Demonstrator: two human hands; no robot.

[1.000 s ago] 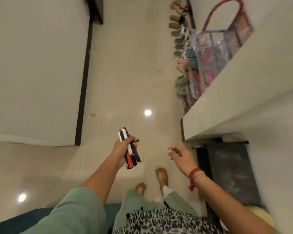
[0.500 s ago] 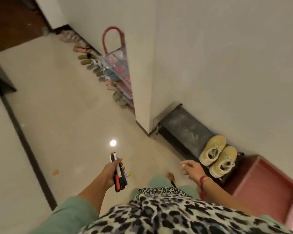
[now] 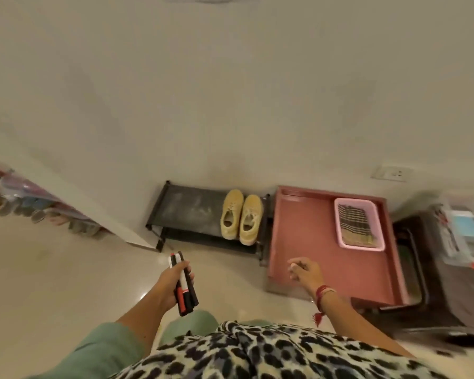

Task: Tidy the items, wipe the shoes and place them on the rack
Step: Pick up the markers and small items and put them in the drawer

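My left hand (image 3: 173, 283) is shut on a bundle of markers (image 3: 183, 285), black and white with red caps, held over the floor in front of the rack. A pair of yellow sneakers (image 3: 241, 217) stands on the right end of the low black shoe rack (image 3: 181, 209) against the wall. My right hand (image 3: 307, 273) hovers over the front edge of a pink table (image 3: 309, 233), fingers loosely curled, holding nothing. On that table a pink basket (image 3: 378, 214) holds a folded checked cloth (image 3: 353, 222).
A row of shoes and a clear bag (image 3: 25, 203) lines the wall at the far left, past a wall corner. A dark brown cabinet (image 3: 435, 283) with papers on top stands right of the pink table. A wall socket (image 3: 391, 174) sits above it. The floor is glossy tile.
My view has swung to the right, from the corridor to face the shoe rack and pink table. The markers stay in my left hand; my right hand has moved over the table edge.
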